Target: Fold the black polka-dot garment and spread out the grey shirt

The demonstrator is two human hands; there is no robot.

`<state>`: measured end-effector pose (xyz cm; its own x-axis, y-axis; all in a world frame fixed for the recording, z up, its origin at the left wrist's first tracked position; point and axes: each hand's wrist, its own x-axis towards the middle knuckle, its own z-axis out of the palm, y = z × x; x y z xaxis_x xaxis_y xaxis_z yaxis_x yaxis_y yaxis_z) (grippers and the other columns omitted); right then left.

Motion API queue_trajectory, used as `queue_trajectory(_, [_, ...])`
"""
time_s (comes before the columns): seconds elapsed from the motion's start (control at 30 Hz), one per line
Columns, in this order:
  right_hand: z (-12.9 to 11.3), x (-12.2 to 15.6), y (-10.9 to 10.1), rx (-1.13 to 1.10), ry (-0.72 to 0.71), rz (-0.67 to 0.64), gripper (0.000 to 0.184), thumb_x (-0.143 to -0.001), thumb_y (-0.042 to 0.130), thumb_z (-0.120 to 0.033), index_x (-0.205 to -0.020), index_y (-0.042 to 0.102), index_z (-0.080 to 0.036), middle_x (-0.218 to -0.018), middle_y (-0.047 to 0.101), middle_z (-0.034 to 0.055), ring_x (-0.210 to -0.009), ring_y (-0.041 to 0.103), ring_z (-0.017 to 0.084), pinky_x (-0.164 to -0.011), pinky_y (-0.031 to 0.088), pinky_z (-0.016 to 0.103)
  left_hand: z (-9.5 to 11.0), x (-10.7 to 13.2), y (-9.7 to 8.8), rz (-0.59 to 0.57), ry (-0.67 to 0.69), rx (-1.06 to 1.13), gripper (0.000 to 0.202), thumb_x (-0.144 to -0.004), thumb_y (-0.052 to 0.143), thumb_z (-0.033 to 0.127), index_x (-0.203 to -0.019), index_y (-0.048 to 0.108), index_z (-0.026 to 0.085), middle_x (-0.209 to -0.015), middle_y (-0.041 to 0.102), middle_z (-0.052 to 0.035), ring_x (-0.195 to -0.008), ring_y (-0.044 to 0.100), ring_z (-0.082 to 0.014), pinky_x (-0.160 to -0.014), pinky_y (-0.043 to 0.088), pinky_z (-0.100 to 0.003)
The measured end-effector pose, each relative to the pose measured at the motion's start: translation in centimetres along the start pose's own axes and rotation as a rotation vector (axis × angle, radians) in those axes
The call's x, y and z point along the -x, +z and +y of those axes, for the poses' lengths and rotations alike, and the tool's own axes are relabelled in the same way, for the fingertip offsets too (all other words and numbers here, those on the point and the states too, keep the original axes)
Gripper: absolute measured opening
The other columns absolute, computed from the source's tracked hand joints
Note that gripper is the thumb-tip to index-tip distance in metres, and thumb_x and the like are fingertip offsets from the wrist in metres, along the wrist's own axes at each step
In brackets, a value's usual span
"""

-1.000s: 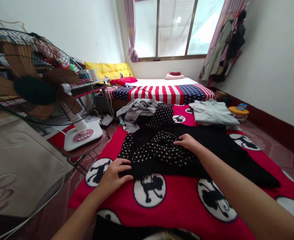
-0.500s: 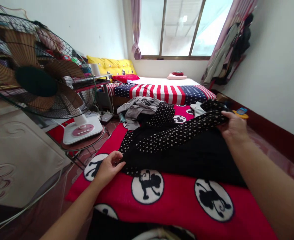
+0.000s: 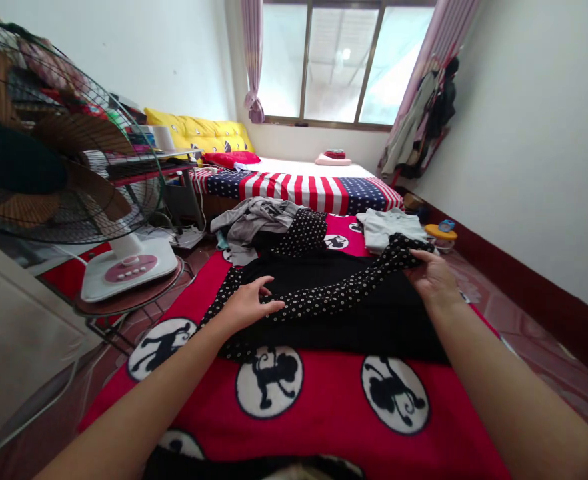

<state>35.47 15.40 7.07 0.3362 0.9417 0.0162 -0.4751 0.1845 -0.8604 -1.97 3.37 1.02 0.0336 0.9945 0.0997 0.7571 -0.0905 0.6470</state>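
A black garment (image 3: pixel 374 327) with a dotted sleeve (image 3: pixel 324 298) lies spread on a red blanket (image 3: pixel 329 400) patterned with black monkeys in white circles. The end of that sleeve is gripped in my right hand (image 3: pixel 431 273), raised over the garment's right side. My left hand (image 3: pixel 249 303) is over the left part, thumb and fingers apart, close to the sleeve's other end. Beyond it are a heap of grey clothing (image 3: pixel 259 220) and another black dotted piece (image 3: pixel 304 230). A folded white garment (image 3: pixel 391 227) rests behind my right hand.
On the left a fan (image 3: pixel 129 260) stands on a round stool (image 3: pixel 129 300). A bed with a striped and starred cover (image 3: pixel 299 190) is at the back under the window. A yellow-topped stool (image 3: pixel 441 232) is beyond the blanket's right edge, near hanging clothes (image 3: pixel 419 120).
My left hand has moved inward over the black garment, towards the dotted sleeve. My right hand still holds the sleeve's end, now lower and narrower. The view has shifted, showing more of the white garment.
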Motion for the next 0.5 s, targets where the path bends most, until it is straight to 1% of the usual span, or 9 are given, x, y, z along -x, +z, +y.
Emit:
queue_trajectory(0.1, [-1.6,0.8,1.4,-0.020,-0.074,-0.133,0.028,-0.056,0.058,-0.002,-0.078,0.059,-0.020,-0.079,0.068,-0.0033,-0.072,0.065,0.012,-0.057,0.054,0.020,1.7,-3.1,1.0,-0.183,0.033,0.019,0.072,-0.059,0.076,0.054,-0.119,0.064,0.017,-0.095,0.072,-0.0071,-0.087,0.066,-0.0259,-0.075,0.048,-0.030])
queue_trajectory(0.13, [-2.1,1.1,1.7,-0.011,-0.074,-0.172,0.027,-0.056,0.059,-0.002,-0.077,0.059,-0.020,-0.079,0.068,-0.0034,-0.072,0.065,0.012,-0.057,0.054,0.020,2.1,-3.9,1.2,-0.236,0.051,0.016,0.063,-0.055,0.079,0.050,-0.108,0.070,0.016,-0.090,0.072,-0.0061,-0.084,0.066,-0.0257,-0.073,0.048,-0.029])
queue_trajectory(0.2, [-3.0,1.4,2.0,0.025,-0.063,-0.228,0.026,-0.056,0.058,-0.002,-0.075,0.059,-0.020,-0.079,0.068,-0.0031,-0.073,0.065,0.013,-0.058,0.054,0.022,2.6,-5.0,1.4,-0.268,0.084,0.029,0.040,-0.053,0.081,0.038,-0.086,0.073,0.017,-0.079,0.071,-0.0030,-0.078,0.066,-0.0241,-0.069,0.047,-0.028])
queue_trajectory(0.23, [-3.4,1.4,2.1,0.049,-0.061,-0.238,0.027,-0.055,0.058,-0.001,-0.074,0.059,-0.021,-0.078,0.068,-0.0030,-0.073,0.065,0.014,-0.058,0.054,0.023,2.7,-5.3,1.4,-0.225,0.093,0.045,0.030,-0.056,0.079,0.033,-0.081,0.072,0.017,-0.076,0.070,-0.0016,-0.077,0.065,-0.0228,-0.069,0.046,-0.027])
queue_trajectory(0.27, [-3.7,1.3,2.2,0.070,-0.066,-0.239,0.028,-0.055,0.058,0.000,-0.074,0.059,-0.021,-0.076,0.068,-0.0032,-0.074,0.065,0.014,-0.058,0.054,0.024,2.8,-5.4,1.3,-0.129,0.095,0.056,0.022,-0.060,0.076,0.029,-0.079,0.071,0.018,-0.075,0.069,-0.0007,-0.077,0.065,-0.0216,-0.068,0.045,-0.026])
queue_trajectory(0.4, [-3.5,0.2,1.2,0.063,-0.186,-0.230,0.036,-0.054,0.059,0.003,-0.078,0.059,-0.024,-0.078,0.068,-0.0066,-0.085,0.066,0.014,-0.071,0.055,0.028,2.4,-4.5,1.5,0.476,0.130,-0.035,0.007,-0.075,0.061,0.021,-0.080,0.063,0.019,-0.080,0.066,-0.0008,-0.079,0.062,-0.0185,-0.070,0.043,-0.026])
queue_trajectory(0.43, [-3.0,0.0,0.6,0.066,-0.221,-0.221,0.036,-0.055,0.060,0.001,-0.079,0.059,-0.025,-0.083,0.068,-0.0073,-0.091,0.066,0.014,-0.075,0.055,0.029,2.1,-4.1,1.7,0.568,0.162,-0.095,0.006,-0.075,0.059,0.019,-0.080,0.062,0.020,-0.081,0.064,-0.0010,-0.079,0.061,-0.0183,-0.069,0.042,-0.026])
queue_trajectory(0.47, [-2.4,0.0,-0.3,0.090,-0.239,-0.202,0.035,-0.056,0.061,-0.002,-0.081,0.060,-0.026,-0.088,0.069,-0.0076,-0.095,0.065,0.014,-0.078,0.055,0.030,1.7,-3.5,2.0,0.595,0.203,-0.165,0.009,-0.075,0.056,0.015,-0.080,0.061,0.021,-0.082,0.063,-0.0012,-0.081,0.060,-0.0183,-0.069,0.042,-0.026])
queue_trajectory(0.5, [-1.7,0.0,-1.4,0.132,-0.235,-0.177,0.032,-0.057,0.062,-0.006,-0.081,0.060,-0.027,-0.092,0.070,-0.0067,-0.097,0.065,0.015,-0.079,0.055,0.030,1.3,-3.0,2.4,0.570,0.254,-0.236,0.014,-0.074,0.054,0.010,-0.080,0.061,0.022,-0.084,0.062,-0.0014,-0.083,0.060,-0.0182,-0.069,0.042,-0.026])
